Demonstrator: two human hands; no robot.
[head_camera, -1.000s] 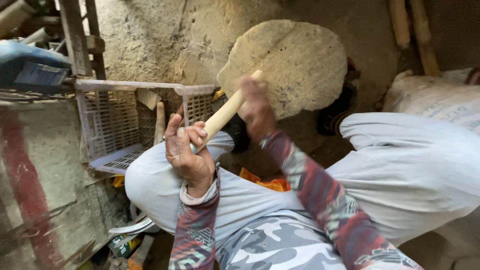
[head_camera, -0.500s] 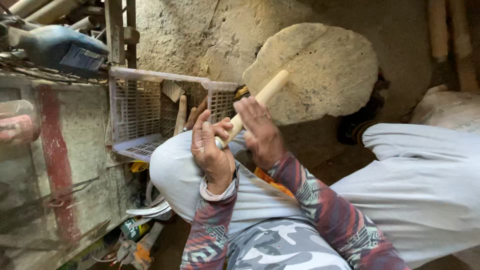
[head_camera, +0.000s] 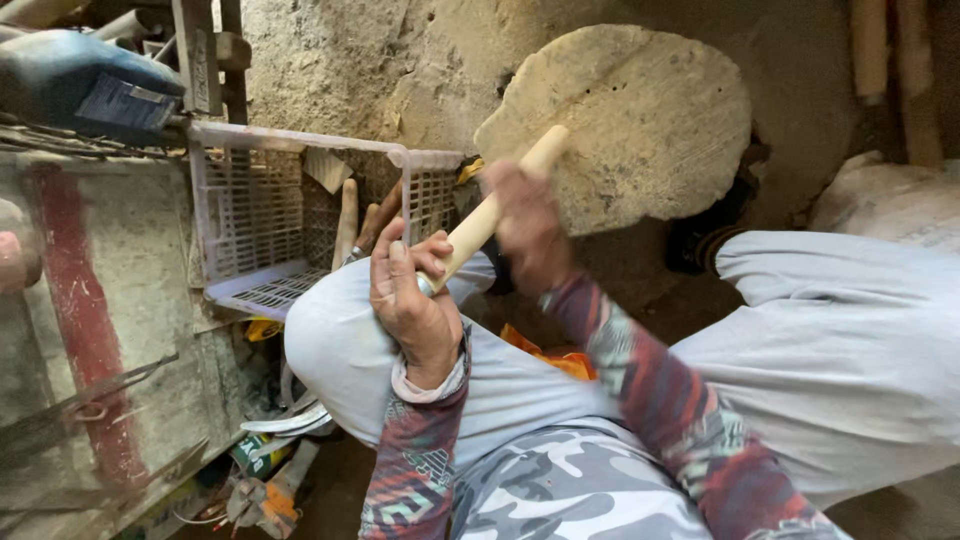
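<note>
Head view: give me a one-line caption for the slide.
Seated person grips a pale wooden stick with left hand and right hand, above a round wooden block.

A rough woodworking shop: dusty earthen floor (head_camera: 330, 60), round chopping block (head_camera: 640, 120), plastic crate (head_camera: 250, 210) of wooden handles.

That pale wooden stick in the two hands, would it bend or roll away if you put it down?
The wooden stick looks straight and solid, so it is probably stiff. It seems round and smooth, so it could roll on a flat spot. Both the left hand and right hand grip it.
</note>
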